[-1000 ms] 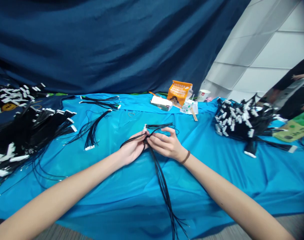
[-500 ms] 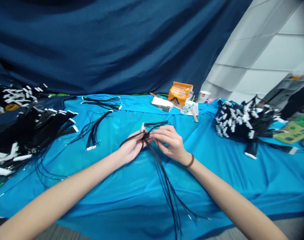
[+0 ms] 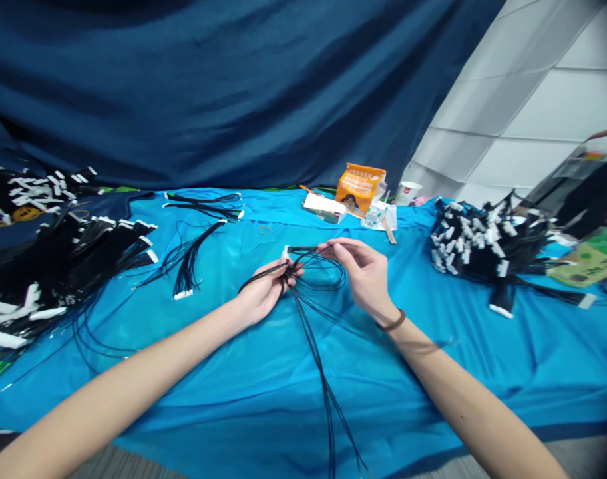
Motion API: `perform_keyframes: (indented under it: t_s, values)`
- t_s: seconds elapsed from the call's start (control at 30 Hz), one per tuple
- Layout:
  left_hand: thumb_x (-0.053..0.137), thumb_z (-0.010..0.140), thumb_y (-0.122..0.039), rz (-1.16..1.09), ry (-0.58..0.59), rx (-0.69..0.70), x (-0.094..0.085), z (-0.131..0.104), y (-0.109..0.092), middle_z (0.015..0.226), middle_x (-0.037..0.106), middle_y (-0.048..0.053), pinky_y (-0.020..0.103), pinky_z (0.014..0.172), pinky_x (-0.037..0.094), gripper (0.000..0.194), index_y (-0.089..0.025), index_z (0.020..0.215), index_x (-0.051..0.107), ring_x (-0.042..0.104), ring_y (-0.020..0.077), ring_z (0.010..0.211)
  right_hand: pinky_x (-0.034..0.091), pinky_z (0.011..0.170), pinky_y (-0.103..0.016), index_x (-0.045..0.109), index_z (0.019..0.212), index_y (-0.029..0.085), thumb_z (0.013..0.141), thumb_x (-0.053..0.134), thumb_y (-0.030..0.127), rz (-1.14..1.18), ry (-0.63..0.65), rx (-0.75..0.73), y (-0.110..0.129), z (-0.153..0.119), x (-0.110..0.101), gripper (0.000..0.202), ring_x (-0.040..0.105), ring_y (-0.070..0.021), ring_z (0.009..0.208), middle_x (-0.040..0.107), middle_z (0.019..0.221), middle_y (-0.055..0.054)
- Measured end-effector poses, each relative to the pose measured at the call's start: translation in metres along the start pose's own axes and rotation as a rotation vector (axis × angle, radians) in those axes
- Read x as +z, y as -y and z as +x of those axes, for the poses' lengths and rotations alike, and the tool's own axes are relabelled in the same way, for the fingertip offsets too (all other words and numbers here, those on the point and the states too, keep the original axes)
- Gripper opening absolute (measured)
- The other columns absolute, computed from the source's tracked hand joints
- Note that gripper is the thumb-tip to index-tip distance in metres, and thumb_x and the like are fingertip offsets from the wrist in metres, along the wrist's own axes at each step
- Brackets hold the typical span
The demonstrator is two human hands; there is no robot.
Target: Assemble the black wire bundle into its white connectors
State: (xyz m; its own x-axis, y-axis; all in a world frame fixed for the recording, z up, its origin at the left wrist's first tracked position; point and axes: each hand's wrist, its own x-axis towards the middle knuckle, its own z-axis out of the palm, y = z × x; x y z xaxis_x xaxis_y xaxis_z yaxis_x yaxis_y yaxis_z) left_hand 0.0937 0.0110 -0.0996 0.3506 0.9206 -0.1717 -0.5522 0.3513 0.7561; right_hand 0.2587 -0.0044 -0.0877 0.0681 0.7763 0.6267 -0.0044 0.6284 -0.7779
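My left hand is closed around a bundle of thin black wires near its white connector. Some strands hang down toward the table's front edge; others curve into a loop right of my fingers. My right hand pinches wires of the same bundle at the top of that loop, its thumb and forefinger together. A brown band circles my right wrist. Left of my hands, a separate wire harness with white connectors lies on the blue cloth, and another harness lies behind it.
Heaps of black wires with white connectors lie at the left and the right. At the back stand an orange packet, a white box and a paper cup. A person's dark clothing shows at far right.
My right hand has moved right, away from my left, drawing some wires into a loop. Several strands have swung right and blur. My left hand keeps its hold.
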Motion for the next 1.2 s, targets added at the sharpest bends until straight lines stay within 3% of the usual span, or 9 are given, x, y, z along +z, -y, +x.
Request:
perform_keyframes:
  t_s: [0.1,0.2,0.37,0.43,0.57,0.63,0.77,1.2]
  values:
    - [0.044,0.082,-0.008,0.003,-0.022,-0.015,0.000,0.000,0.001,0.081,0.063,0.011,0.017,0.053,0.043,0.017,-0.009,0.072,0.058,0.062,0.0130,0.071,0.055,0.074,-0.036,0.061,0.085,0.020,0.080,0.057,0.029,0.211,-0.083,0.097,-0.001,0.008,-0.006,0.011,0.064,-0.0167,0.076,0.065,0.077,-0.001]
    - [0.044,0.081,-0.007,-0.035,-0.038,0.007,-0.001,0.001,0.003,0.077,0.063,0.009,0.023,0.067,0.050,0.018,-0.009,0.070,0.059,0.063,0.0157,0.078,0.053,0.064,-0.027,0.063,0.087,0.022,0.079,0.058,0.028,0.296,-0.157,0.132,0.000,0.016,-0.017,0.011,0.059,-0.0109,0.066,0.060,0.072,0.002]
    - [0.044,0.080,-0.005,-0.079,-0.033,0.025,-0.004,0.004,0.006,0.073,0.063,0.007,0.033,0.085,0.049,0.020,-0.008,0.070,0.060,0.064,0.0181,0.082,0.036,0.043,-0.020,0.065,0.090,0.024,0.079,0.059,0.029,0.096,-0.273,-0.003,0.007,0.018,-0.026,0.014,0.046,-0.0063,0.050,0.054,0.068,0.003]
    - [0.045,0.080,-0.005,-0.080,-0.038,0.035,-0.005,0.005,0.006,0.072,0.063,0.007,0.035,0.087,0.049,0.020,-0.008,0.069,0.060,0.064,0.0181,0.081,0.035,0.046,-0.022,0.066,0.079,0.021,0.077,0.062,0.027,-0.093,-0.230,-0.111,0.009,0.014,-0.022,0.007,0.044,-0.0074,0.051,0.053,0.063,0.002]
    - [0.045,0.080,-0.005,-0.089,-0.038,0.052,-0.005,0.006,0.008,0.072,0.064,0.007,0.035,0.087,0.049,0.020,-0.008,0.068,0.061,0.064,0.0170,0.080,0.038,0.057,-0.028,0.062,0.068,0.018,0.076,0.061,0.019,-0.526,0.082,-0.382,0.007,0.001,-0.007,0.009,0.047,-0.0118,0.059,0.057,0.063,0.000]
    - [0.045,0.080,-0.005,-0.091,-0.023,0.057,-0.006,0.006,0.009,0.072,0.064,0.006,0.034,0.087,0.049,0.020,-0.008,0.069,0.061,0.064,0.0163,0.079,0.038,0.059,-0.029,0.060,0.067,0.018,0.078,0.058,0.019,-0.680,0.155,-0.481,0.001,-0.004,-0.001,0.011,0.046,-0.0131,0.061,0.058,0.063,-0.001]
    - [0.046,0.080,-0.005,-0.077,0.011,0.063,-0.007,0.006,0.011,0.074,0.065,0.007,0.033,0.087,0.049,0.019,-0.008,0.070,0.062,0.064,0.0162,0.079,0.036,0.058,-0.028,0.058,0.066,0.018,0.080,0.056,0.020,-0.805,0.155,-0.544,-0.008,-0.007,0.001,0.014,0.043,-0.0137,0.061,0.057,0.063,-0.001]
    - [0.058,0.073,-0.008,-0.017,0.061,0.101,-0.007,0.007,0.013,0.077,0.066,0.007,0.037,0.090,0.045,0.006,-0.009,0.072,0.064,0.063,0.0161,0.080,0.036,0.058,-0.028,0.056,0.066,0.018,0.080,0.056,0.019,-0.828,0.148,-0.560,-0.009,-0.007,0.000,0.014,0.041,-0.0137,0.062,0.055,0.063,-0.001]
